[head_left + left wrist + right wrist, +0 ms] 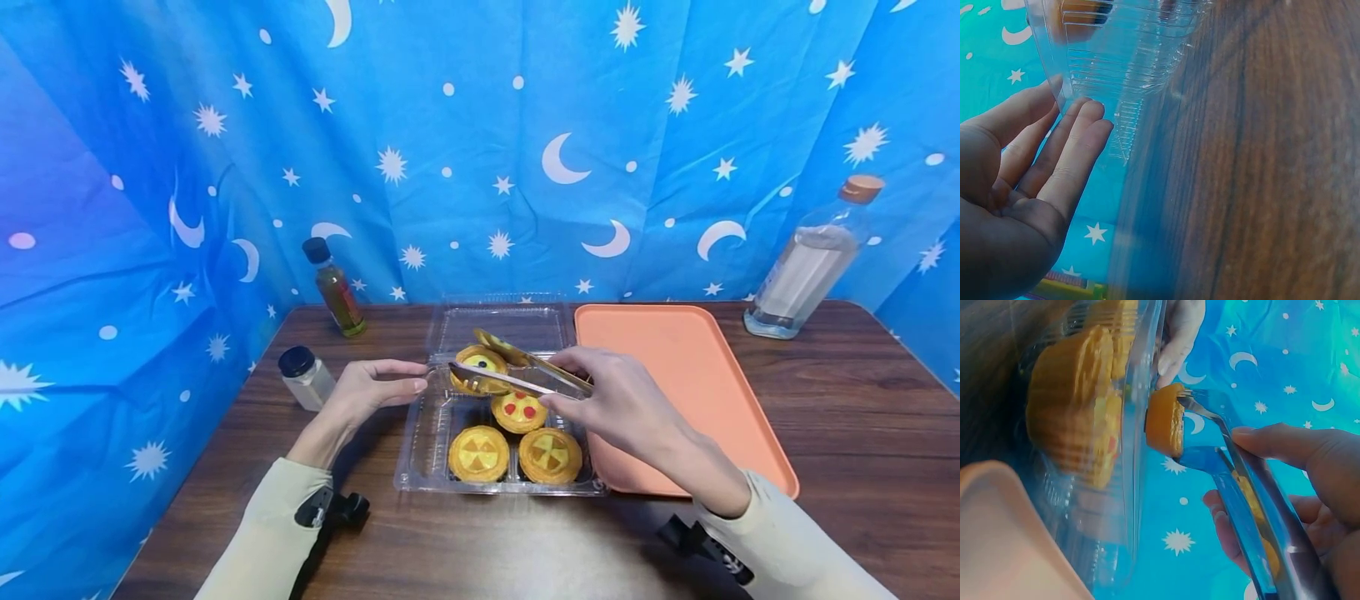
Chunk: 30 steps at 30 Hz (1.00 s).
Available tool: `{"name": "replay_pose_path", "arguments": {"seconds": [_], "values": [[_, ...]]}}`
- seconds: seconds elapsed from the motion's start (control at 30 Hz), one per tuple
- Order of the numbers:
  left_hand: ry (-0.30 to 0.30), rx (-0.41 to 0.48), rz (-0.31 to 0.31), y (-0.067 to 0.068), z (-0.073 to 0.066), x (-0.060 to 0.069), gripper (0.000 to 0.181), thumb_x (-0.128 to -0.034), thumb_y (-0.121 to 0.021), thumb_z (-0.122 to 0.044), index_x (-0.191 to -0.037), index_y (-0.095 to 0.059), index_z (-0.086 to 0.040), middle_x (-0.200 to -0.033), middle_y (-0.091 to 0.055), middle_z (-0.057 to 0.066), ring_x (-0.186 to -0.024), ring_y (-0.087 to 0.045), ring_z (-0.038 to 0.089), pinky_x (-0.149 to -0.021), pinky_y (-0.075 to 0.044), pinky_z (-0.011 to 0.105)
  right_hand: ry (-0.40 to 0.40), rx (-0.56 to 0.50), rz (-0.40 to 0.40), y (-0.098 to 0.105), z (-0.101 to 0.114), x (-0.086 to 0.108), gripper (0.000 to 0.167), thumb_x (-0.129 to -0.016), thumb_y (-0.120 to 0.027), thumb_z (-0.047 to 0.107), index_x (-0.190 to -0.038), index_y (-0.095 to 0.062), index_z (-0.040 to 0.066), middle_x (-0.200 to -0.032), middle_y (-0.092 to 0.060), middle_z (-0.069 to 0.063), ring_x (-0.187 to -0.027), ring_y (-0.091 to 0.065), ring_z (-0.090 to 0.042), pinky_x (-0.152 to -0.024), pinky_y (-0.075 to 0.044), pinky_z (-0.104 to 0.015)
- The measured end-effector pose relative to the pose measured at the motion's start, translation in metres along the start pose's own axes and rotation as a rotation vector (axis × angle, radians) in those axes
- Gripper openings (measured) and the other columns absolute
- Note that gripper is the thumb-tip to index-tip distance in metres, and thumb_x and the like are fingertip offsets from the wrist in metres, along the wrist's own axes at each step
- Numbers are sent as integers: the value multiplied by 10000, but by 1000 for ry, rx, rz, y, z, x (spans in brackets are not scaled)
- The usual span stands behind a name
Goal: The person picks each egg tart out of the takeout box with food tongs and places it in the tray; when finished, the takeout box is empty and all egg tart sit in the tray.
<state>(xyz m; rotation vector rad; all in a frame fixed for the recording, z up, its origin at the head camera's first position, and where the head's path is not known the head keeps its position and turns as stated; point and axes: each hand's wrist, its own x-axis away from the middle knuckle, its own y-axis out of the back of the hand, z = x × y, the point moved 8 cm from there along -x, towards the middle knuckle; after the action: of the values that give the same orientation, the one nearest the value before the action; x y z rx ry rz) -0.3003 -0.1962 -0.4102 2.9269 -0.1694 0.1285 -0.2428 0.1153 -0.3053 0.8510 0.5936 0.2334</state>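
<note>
Head view: the right hand [626, 402] grips metal tongs [1272, 500], whose tips hold a tart [471, 357] over the plastic box [429, 442]. Thumb and fingers of the left hand [366, 390] pinch the box's left rim. Three other tarts [478, 455] sit inside; its open lid [501, 325] lies toward the table's [487, 550] back edge. Just right is an orange tray [675, 367]; a tall bottle [802, 275] stands near the back right corner.

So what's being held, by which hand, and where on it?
Right hand: shiny metal tongs, by the arms, their tips around a round golden tart. Left hand: clear plastic hinged container, pinched at its left edge.
</note>
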Motion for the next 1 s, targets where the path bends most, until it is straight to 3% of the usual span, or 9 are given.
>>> {"name": "replay_pose_path", "arguments": {"seconds": [0.17,0.23,0.4,0.63,0.77,0.87,1.0], "values": [[13,6,-13,2,2,-1,369,-935,-842,-111,-1256,-747,42,-1232,-749,185,-1053,-763,244,-949,-617,398,-30,-6,-5,9,-7,3,350,-893,-878,141,-1202,-758,29,-916,-708,-2,-658,-506,-129,-540,-408,-277],[14,1,-16,2,2,-1,369,-935,-843,-117,-1257,-748,37,-1240,-747,180,-1057,-763,247,-944,-619,394,-39,0,-13,14,-9,4,350,-899,-878,158,-1201,-756,31,-927,-712,-5,-678,-509,-131,-551,-405,-277],[9,-9,-10,2,2,1,372,-939,-841,-124,-1263,-747,32,-1252,-742,181,-1080,-756,267,-951,-617,399,-53,21,-47,27,-17,5,347,-904,-879,176,-1197,-753,40,-992,-738,-26,-722,-531,-149,-574,-425,-299],[7,-11,-6,1,2,1,370,-940,-840,-126,-1263,-748,29,-1250,-743,181,-1085,-755,273,-962,-612,414,-139,21,-80,44,-38,6,349,-922,-863,224,-1202,-752,48,-929,-731,-11,-703,-566,-152,-566,-445,-315],[14,-6,-8,1,2,0,371,-938,-841,-122,-1262,-747,32,-1246,-743,186,-1071,-759,259,-958,-614,412,-109,40,-137,56,-45,5,327,-908,-878,218,-1176,-778,59,-893,-744,-3,-711,-610,-149,-572,-479,-317],[13,-3,-6,1,3,0,372,-936,-841,-115,-1263,-746,36,-1248,-742,190,-1064,-760,252,-952,-617,406,-103,68,-176,65,-51,5,362,-900,-886,223,-1203,-778,56,-932,-761,-44,-739,-639,-178,-586,-497,-323],[8,-1,-5,0,2,-1,372,-935,-841,-110,-1264,-745,37,-1250,-741,188,-1060,-761,249,-948,-618,401,-185,81,-189,74,-65,8,446,-919,-869,277,-1257,-737,18,-1018,-762,-145,-824,-670,-264,-634,-514,-372]]}}
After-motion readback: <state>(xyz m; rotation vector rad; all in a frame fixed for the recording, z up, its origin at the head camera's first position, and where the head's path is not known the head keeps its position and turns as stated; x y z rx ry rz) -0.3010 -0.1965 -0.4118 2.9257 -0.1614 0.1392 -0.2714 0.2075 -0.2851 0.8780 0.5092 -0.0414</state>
